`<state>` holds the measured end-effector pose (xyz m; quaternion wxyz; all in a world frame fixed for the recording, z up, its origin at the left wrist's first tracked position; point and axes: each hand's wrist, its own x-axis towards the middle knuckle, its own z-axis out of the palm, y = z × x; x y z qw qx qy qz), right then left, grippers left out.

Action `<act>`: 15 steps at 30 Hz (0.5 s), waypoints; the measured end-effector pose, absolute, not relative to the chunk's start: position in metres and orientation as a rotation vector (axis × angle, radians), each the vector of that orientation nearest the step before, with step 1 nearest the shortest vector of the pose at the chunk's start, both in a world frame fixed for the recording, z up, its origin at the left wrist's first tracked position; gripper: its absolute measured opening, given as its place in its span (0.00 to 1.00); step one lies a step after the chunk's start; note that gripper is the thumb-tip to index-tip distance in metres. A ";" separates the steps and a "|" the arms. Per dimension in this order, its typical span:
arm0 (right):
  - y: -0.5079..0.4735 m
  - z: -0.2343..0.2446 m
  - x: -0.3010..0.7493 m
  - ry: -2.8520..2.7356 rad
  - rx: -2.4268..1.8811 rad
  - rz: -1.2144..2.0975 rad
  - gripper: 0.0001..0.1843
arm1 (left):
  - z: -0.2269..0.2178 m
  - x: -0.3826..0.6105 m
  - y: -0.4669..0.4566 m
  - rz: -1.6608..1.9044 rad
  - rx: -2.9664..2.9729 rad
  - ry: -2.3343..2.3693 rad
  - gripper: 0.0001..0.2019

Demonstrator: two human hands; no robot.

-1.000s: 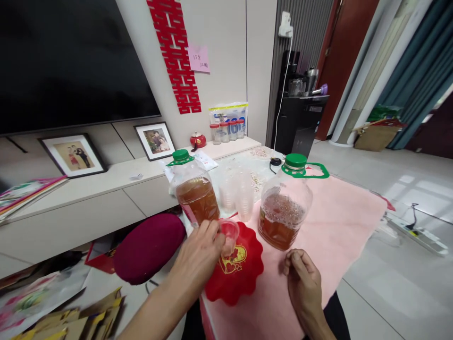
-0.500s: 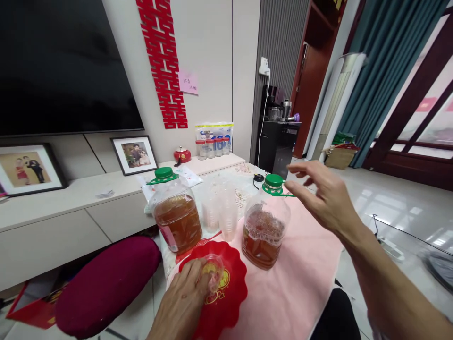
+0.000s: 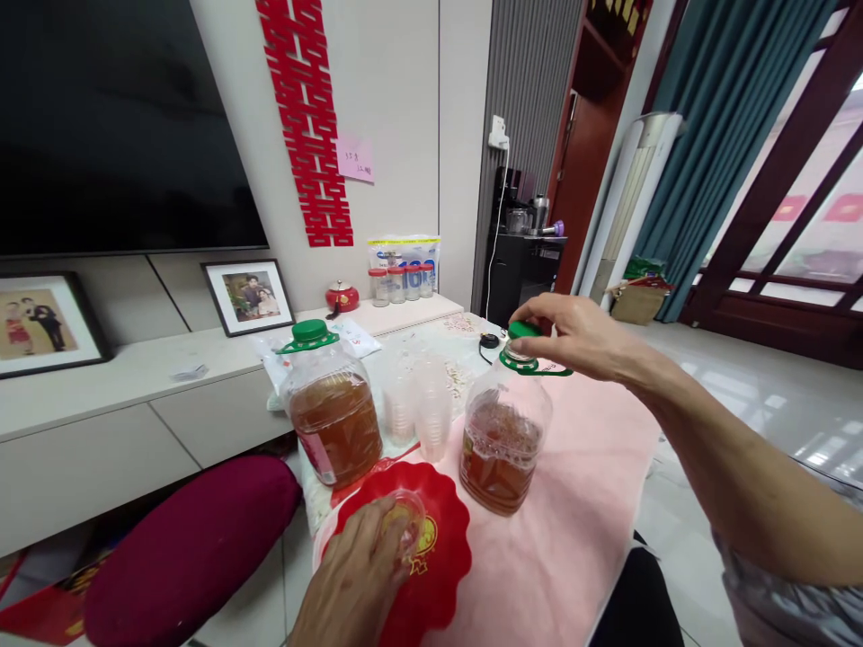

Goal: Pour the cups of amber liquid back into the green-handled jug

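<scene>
My right hand (image 3: 563, 334) is closed round the green cap (image 3: 523, 331) of a clear jug (image 3: 502, 458) part full of foamy amber liquid. Over a red scalloped plate (image 3: 445, 575) with gold print, my left hand (image 3: 360, 557) has its fingers round a clear plastic cup (image 3: 408, 517). The hand hides part of that cup. A second jug (image 3: 337, 427) of amber liquid, fuller and with a green cap, stands to the left. Between the two jugs are stacks of clear plastic cups (image 3: 433, 418).
A pink cloth (image 3: 566, 539) covers much of the table. To the left sits a maroon stool (image 3: 195, 548). Jars with red lids (image 3: 396, 285) and a red pot (image 3: 342, 296) stand at the back, near a framed photo (image 3: 248, 296) on the cabinet.
My right hand has moved left and down onto the right jug's green cap and closed on it. My left hand stays at the cup on the red plate.
</scene>
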<state>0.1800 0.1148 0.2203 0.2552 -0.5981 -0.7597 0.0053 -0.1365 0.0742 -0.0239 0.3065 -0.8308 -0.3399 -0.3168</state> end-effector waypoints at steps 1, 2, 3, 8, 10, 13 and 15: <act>0.108 0.223 0.178 -2.003 -1.560 -0.005 0.15 | -0.023 -0.137 0.073 -0.849 -2.183 -0.904 0.17; 0.099 0.224 0.176 -1.954 -1.490 -0.037 0.16 | -0.020 -0.137 0.072 -0.857 -2.167 -0.921 0.17; 0.088 0.222 0.171 -1.932 -1.421 -0.048 0.17 | -0.017 -0.138 0.068 -0.861 -2.155 -0.942 0.18; 0.033 0.165 0.134 -2.074 -1.157 0.705 0.19 | 0.010 -0.130 0.031 -0.975 -2.251 -1.162 0.20; 0.019 0.123 0.116 -1.944 -1.143 1.150 0.15 | 0.016 -0.117 0.014 -1.134 -2.319 -1.126 0.24; 0.009 0.061 0.090 -1.386 -0.882 1.839 0.19 | 0.014 -0.095 -0.003 -1.493 -2.111 -1.149 0.19; 0.005 0.030 0.076 -1.107 -0.655 2.039 0.22 | 0.008 -0.087 -0.011 -1.472 -2.211 -1.178 0.15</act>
